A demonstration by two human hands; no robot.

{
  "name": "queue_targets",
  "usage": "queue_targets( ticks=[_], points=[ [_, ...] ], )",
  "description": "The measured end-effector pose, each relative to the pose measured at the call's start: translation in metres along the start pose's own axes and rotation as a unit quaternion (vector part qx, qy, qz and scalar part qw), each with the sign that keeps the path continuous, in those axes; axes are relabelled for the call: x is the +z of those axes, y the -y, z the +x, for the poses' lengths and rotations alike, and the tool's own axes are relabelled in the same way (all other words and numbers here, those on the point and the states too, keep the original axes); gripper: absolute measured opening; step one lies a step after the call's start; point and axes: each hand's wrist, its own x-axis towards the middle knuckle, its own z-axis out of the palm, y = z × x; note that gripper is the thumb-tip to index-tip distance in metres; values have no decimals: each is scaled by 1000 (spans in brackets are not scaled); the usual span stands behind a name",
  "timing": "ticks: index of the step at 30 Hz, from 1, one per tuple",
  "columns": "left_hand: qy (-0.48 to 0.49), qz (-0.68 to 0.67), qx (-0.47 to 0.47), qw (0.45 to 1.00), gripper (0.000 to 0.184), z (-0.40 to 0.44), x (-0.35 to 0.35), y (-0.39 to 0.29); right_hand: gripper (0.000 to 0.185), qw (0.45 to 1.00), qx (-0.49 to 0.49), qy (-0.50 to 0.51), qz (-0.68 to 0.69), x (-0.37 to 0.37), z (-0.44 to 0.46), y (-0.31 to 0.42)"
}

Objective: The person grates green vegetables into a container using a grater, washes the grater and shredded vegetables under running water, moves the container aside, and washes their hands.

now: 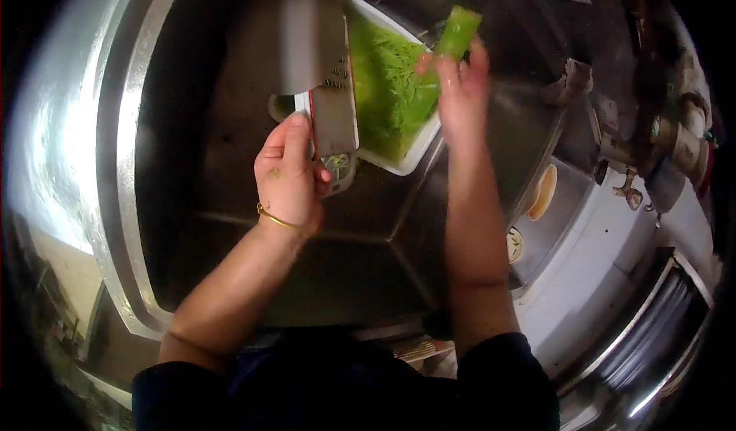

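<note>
My left hand [288,159], wearing a gold bangle, is closed around the white-edged end of a flat grater [334,117]. The grater's metal face has a patch of small teeth, and its edge overlaps the left side of a white tray [405,170]. Fine green shreds [399,71] lie in greenish liquid in that tray. My right hand [462,94] grips a thick, peeled green stem, like celtuce [460,31], above the tray's right edge. The stem is apart from the grater.
Dark metal sink basins surround the tray, with a divider [418,193] below it. A small strainer [339,172] with green bits sits beneath the grater. A blurred pale upright spout [297,32] hangs in front. Brass taps [630,193] and an orange-rimmed bowl [543,192] are at right.
</note>
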Motion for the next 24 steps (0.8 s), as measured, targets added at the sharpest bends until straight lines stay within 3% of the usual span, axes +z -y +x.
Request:
queue_targets(
  ticks=[3,6,10,14,16,18,20,21,22,24],
  points=[
    [3,24,-26,999,25,-4,0,5,40,992,99,63,45,1,14,0],
    [3,25,-35,999,24,-4,6,-1,46,991,57,115,23,-1,16,-12],
    [21,17,-44,999,25,-8,6,-2,47,982,-53,119,-140,6,5,-12],
    [45,-1,-44,998,29,-8,3,-2,55,908,4,166,-385,11,-40,45],
    [41,4,-35,999,30,-7,1,0,56,904,-6,187,-383,21,-72,57],
    [51,34,-18,998,30,-9,2,6,52,915,-29,162,-368,29,-89,53],
    [71,89,5,993,31,-20,4,18,49,925,30,95,-368,30,-65,49],
    [94,104,-17,990,31,-25,3,18,46,925,-46,40,-375,27,-47,37],
    [97,97,-16,990,31,-26,3,20,44,932,52,35,-358,26,-32,45],
    [102,80,-10,992,31,-21,5,19,48,925,-46,57,-373,25,-43,40]
  ],
)
